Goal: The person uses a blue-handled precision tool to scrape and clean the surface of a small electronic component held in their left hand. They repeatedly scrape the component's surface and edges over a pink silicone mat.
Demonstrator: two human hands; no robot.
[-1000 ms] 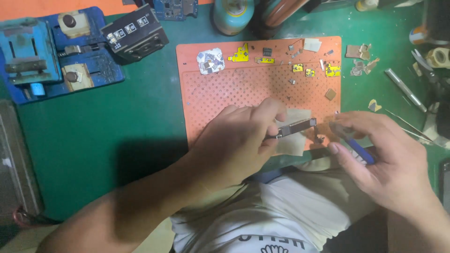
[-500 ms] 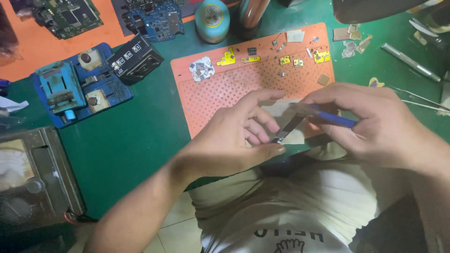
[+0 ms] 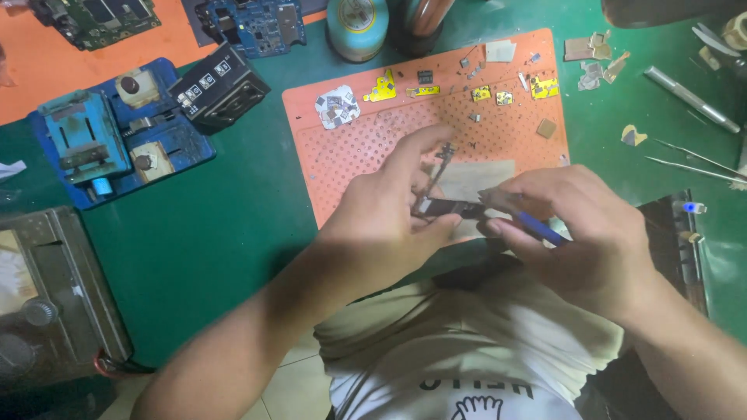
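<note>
Both hands are now sitting lower over the orange mat (image 3: 350, 155). Left hand (image 3: 389, 225) fingers are pinching the dark component (image 3: 447, 207), long axis left-right; right hand (image 3: 576, 233) is closing around a blue-handled tool (image 3: 537, 227), tip touching its right end.

round teal tin (image 3: 356, 27) top centre, yellow label on lid

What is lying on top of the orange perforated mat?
On the orange mat, small yellow parts, a pale patch with chips, tiny metal bits and a grey sheet are seen. The left hand and right hand cover its near edge.
</note>
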